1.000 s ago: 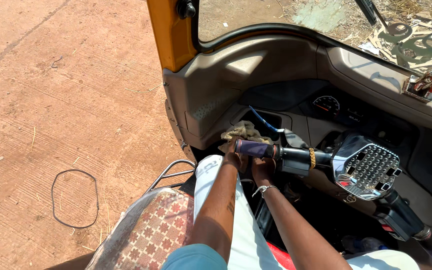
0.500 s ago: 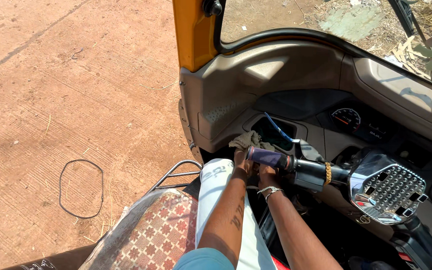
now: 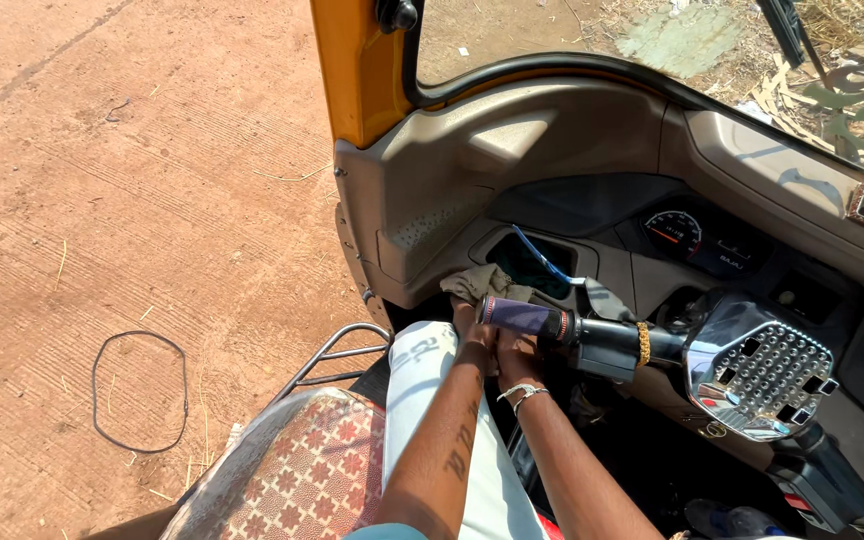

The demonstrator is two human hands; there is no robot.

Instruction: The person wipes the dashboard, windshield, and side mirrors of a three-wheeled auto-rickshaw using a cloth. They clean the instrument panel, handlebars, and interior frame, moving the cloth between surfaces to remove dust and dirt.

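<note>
You get hard, bright daylight from above that nearly washes out the concrete ground (image 3: 102, 200) and glares off the chrome cover (image 3: 757, 365), while the footwell (image 3: 642, 470) below sinks into deep shadow, focus staying sharp throughout with slight wide-angle bending at the edges.

A black wire loop (image 3: 139, 391) lies on the reddish concrete ground (image 3: 102, 180). A red-patterned seat (image 3: 297, 475) sits beside a yellow pillar (image 3: 360, 65) and a grey dashboard (image 3: 512, 150) with 1 speedometer (image 3: 674, 231).
</note>
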